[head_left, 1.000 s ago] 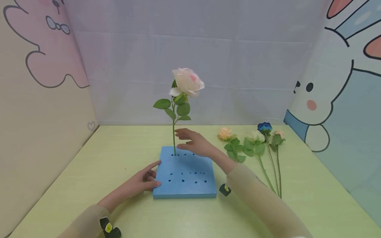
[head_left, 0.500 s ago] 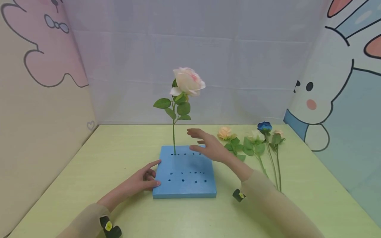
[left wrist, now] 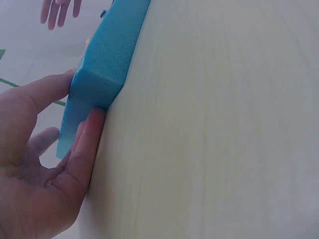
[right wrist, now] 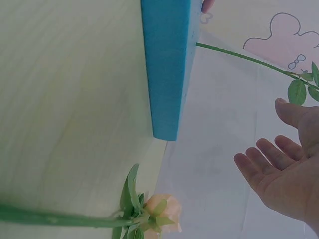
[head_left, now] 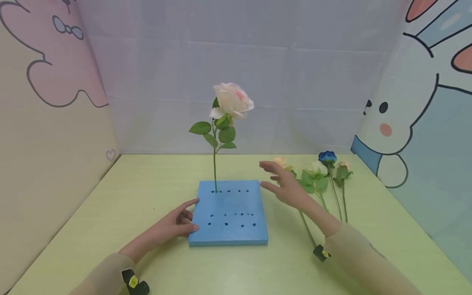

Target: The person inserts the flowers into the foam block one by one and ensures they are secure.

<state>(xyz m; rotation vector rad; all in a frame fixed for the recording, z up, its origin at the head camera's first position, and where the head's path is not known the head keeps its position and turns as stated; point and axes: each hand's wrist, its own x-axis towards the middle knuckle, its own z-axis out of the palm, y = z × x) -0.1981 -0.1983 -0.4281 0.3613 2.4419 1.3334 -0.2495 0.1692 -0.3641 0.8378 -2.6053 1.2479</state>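
Observation:
A blue foam block (head_left: pixel 228 205) with rows of holes lies flat on the table. A pale pink artificial rose (head_left: pixel 234 100) stands upright in a back-row hole, left of centre. My left hand (head_left: pixel 169 225) holds the block's left edge; in the left wrist view, fingers (left wrist: pixel 84 144) bend against its side. My right hand (head_left: pixel 287 190) is in the air right of the block, holding nothing, its fingers loosely spread. Just behind it, a peach rose (head_left: pixel 280 161) lies partly hidden. In the right wrist view, that peach rose (right wrist: pixel 167 214) is below the hand.
On the table's right side lie a white rose (head_left: pixel 317 168), a blue rose (head_left: pixel 327 157) and a small peach rose (head_left: pixel 344 165), stems toward me. My right forearm covers parts of these stems. A pale curtain (head_left: pixel 166 94) hangs along the table's back edge.
My right hand has moved right, from beside the upright rose's stem, across the block, to near the lying flowers. The left hand and the block stay put.

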